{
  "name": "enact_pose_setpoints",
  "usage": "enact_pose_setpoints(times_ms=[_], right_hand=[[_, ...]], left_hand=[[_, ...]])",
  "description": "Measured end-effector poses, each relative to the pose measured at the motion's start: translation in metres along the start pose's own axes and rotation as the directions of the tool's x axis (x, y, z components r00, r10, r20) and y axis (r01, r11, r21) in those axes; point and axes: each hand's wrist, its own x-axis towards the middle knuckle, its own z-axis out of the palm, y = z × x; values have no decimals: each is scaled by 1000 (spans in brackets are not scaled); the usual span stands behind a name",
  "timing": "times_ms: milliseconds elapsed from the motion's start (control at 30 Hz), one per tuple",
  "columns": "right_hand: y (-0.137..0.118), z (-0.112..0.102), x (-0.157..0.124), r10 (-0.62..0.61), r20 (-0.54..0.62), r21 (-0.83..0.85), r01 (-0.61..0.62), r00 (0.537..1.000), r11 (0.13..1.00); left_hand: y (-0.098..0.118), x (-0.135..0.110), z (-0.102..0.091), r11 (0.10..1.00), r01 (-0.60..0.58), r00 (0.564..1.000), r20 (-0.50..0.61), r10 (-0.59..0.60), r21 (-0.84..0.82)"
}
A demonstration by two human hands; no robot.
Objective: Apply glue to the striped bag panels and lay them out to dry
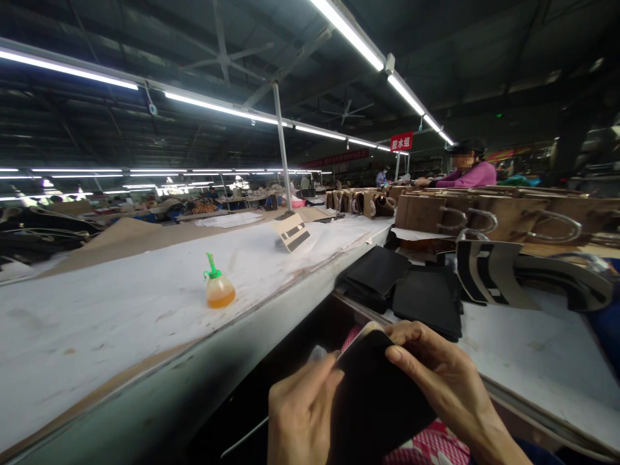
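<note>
A black flat panel [375, 394] with a pale edge is held up between my hands, above my lap. My left hand [305, 407] pinches its left edge between thumb and fingers. At the upper right corner, my right hand [436, 368] grips the same panel, thumb on the near face and fingers behind. Part of the panel's lower end runs out of view. Just beyond my right hand lie stacked black panels [429, 297], and past them curved grey-and-black striped pieces [494, 271].
A long white-covered table [145, 290] runs along the left, carrying a squeeze bottle [221, 289] of amber liquid with a green nozzle and a beige card [292, 231]. Brown bags with clear-wrapped handles [513, 216] line the right. A person in purple [477, 171] stands behind them.
</note>
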Motion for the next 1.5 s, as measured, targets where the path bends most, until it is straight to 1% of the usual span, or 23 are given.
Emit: enact_pose_setpoints(times_ms=[100, 200, 300, 400, 500, 567, 667, 767, 800, 867, 933, 1033, 1100, 1167, 1233, 1367, 1433, 1500], right_hand=[[-4, -1, 0, -45, -11, 24, 45, 999, 999], [-5, -2, -3, -25, -17, 42, 26, 1000, 999], [-4, -3, -5, -25, -55, 38, 27, 998, 999], [-3, -3, -5, -49, -82, 22, 51, 995, 998], [-1, -2, -6, -92, -89, 4, 93, 992, 996], [1, 0, -8, -150, -104, -39, 147, 983, 988], [5, 5, -12, -292, -130, -182, 267, 947, 946], [5, 10, -14, -478, -108, -374, 410, 871, 832], [5, 11, -15, -524, -94, -420, 443, 847, 792], [4, 13, -15, -558, -82, -462, 465, 826, 756], [4, 13, -15, -528, -105, -439, 437, 843, 785], [5, 11, -16, -426, -150, -320, 364, 892, 875], [5, 9, -17, -355, -150, -235, 316, 923, 919], [5, 7, -17, -310, -141, -177, 284, 940, 942], [4, 7, -17, -298, -139, -143, 278, 945, 950], [3, 10, -16, -335, -124, -122, 321, 934, 939], [2, 11, -16, -348, -106, -127, 334, 932, 934], [2, 11, -16, -361, -100, -143, 346, 927, 927]], left_hand=[[-1, -4, -3, 1000, -27, 1000, 13, 28, -11], [-3, -8, -1, 998, -66, 997, 34, 66, -3], [-3, -11, 3, 997, -73, 997, -33, 74, 10], [-3, -12, 5, 997, -77, 996, -47, 77, 8], [-3, -11, 5, 997, -73, 996, -42, 73, 2], [-2, -10, 5, 998, -67, 997, -36, 67, -7], [0, -9, 5, 999, -36, 998, -51, 35, -25], [2, -8, 7, 998, 12, 995, -95, -19, -68], [2, -8, 7, 996, 25, 994, -104, -34, -81], [2, -9, 8, 994, 41, 993, -110, -52, -97], [0, -10, 9, 994, 48, 992, -109, -58, -100], [-3, -12, 9, 992, 63, 992, -105, -75, -112], [-3, -12, 9, 988, 85, 991, -93, -97, -127], [0, -8, 9, 982, 113, 990, -66, -124, -153], [6, -3, 9, 972, 154, 987, -22, -160, -177], [16, 9, 12, 956, 224, 975, 39, -221, -190], [18, 12, 15, 962, 208, 978, 28, -206, -179], [19, 13, 19, 978, 156, 988, 15, -155, -140]])
